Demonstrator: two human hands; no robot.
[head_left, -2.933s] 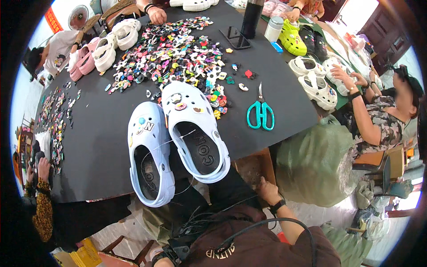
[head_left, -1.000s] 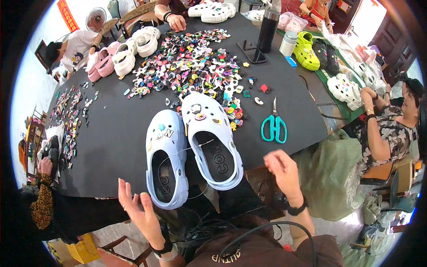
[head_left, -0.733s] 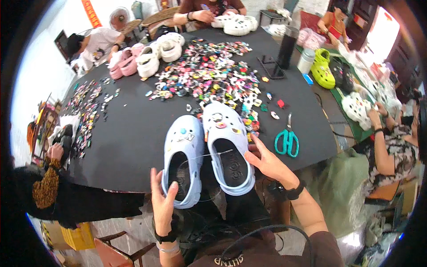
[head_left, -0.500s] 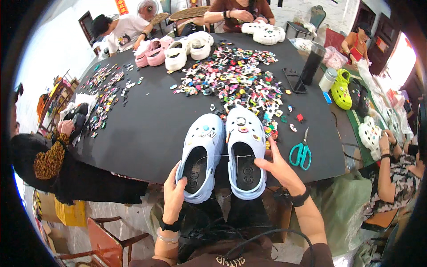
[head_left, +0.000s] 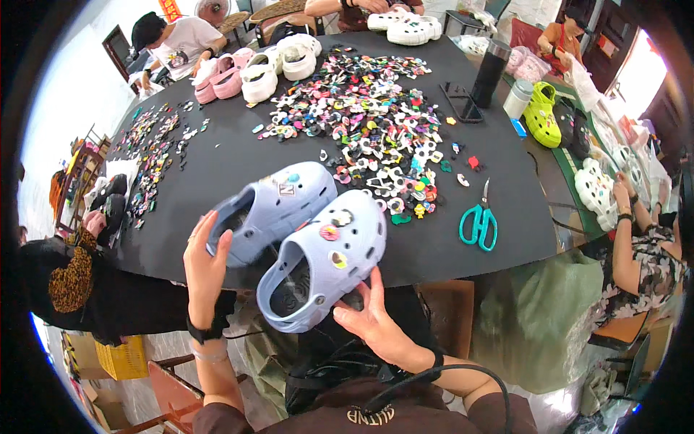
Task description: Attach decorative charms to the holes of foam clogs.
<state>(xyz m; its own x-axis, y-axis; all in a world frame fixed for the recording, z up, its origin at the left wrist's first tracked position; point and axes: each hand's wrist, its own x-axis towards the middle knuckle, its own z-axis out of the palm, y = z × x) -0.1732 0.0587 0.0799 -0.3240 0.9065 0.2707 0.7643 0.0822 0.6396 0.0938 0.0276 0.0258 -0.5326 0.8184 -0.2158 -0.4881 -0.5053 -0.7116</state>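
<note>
A pair of light blue clogs with charms on their uppers is tilted over the near edge of the black table, toes pointing up and right. My left hand (head_left: 206, 267) grips the heel end of the left clog (head_left: 293, 192), thumb by its rim. Lower down, my right hand (head_left: 383, 325) holds the right clog (head_left: 347, 242) along its outer side, some fingers hidden beneath. The right clog partly overlaps the left one. Beyond them spreads a heap of colourful shoe charms (head_left: 361, 119). Teal-handled scissors (head_left: 478, 224) lie to the right.
Pink clogs (head_left: 228, 79) and cream clogs (head_left: 260, 76) stand at the back, near a phone (head_left: 463, 103), a black bottle (head_left: 491, 72) and a lime clog (head_left: 542, 119). More charms (head_left: 155, 145) lie left. Several people work around the table with shoes.
Both clogs have swung from pointing straight away to pointing up and right, and moved left. My right hand has shifted left and lower along the right clog. The view has shifted slightly.
</note>
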